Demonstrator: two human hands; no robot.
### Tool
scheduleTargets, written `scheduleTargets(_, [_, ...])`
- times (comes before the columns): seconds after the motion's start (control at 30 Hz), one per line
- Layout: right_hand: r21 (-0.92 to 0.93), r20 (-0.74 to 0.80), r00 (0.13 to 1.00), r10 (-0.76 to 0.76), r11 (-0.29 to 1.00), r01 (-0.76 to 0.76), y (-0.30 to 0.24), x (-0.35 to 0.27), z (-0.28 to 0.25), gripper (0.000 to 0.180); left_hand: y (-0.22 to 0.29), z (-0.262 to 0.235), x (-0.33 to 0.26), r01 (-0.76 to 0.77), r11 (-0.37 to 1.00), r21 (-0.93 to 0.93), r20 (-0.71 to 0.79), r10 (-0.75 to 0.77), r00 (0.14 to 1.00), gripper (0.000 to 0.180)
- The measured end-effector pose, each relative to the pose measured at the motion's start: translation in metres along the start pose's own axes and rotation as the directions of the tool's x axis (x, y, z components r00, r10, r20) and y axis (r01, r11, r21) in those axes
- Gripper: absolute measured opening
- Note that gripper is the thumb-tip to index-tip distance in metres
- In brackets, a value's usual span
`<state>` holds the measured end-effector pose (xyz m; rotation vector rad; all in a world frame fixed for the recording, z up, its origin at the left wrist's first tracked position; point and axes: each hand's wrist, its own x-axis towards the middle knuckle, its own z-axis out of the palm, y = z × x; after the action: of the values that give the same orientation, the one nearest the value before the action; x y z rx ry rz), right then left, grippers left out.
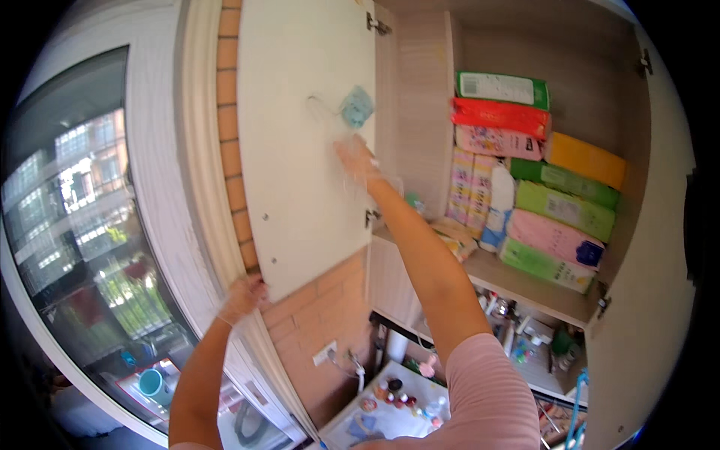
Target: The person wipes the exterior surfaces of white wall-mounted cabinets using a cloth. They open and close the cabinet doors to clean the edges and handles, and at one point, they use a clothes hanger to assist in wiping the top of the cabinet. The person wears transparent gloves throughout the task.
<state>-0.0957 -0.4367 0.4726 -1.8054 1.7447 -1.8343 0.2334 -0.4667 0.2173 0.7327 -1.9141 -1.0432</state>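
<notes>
An open white cupboard door (300,202) hangs in front of me. My left hand (241,298), in a thin clear glove, grips the door's lower left corner. My right hand (355,154), also gloved, is raised against the door's inner face. It presses a crumpled pale blue cloth (357,106) onto the panel near its upper right.
The wall cupboard's shelf (517,281) holds stacked colourful soft packs (559,206) in green, red, pink and orange. A second open door (645,300) stands on the right. Brick wall (315,315) and a curved window (82,217) lie left. Below are bottles and a white appliance top (390,412).
</notes>
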Motion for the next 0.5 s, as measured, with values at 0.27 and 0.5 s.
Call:
scheduleTargets(0.27, [0.702, 0.462, 0.872, 0.162, 0.534, -0.471, -0.003, -0.301, -0.079, 0.064, 0.030, 0.068, -0.040, -0.274, 0.913, 0.301, -0.539, 0.400, 0.742, 0.025])
scheduleTargets(0.5, [0.696, 0.702, 0.709, 0.074, 0.143, -0.704, -0.014, -0.444, -0.135, 0.080, 0.156, 0.189, -0.099, 0.295, 0.189, -0.937, 0.314, 0.077, 0.946, 0.050])
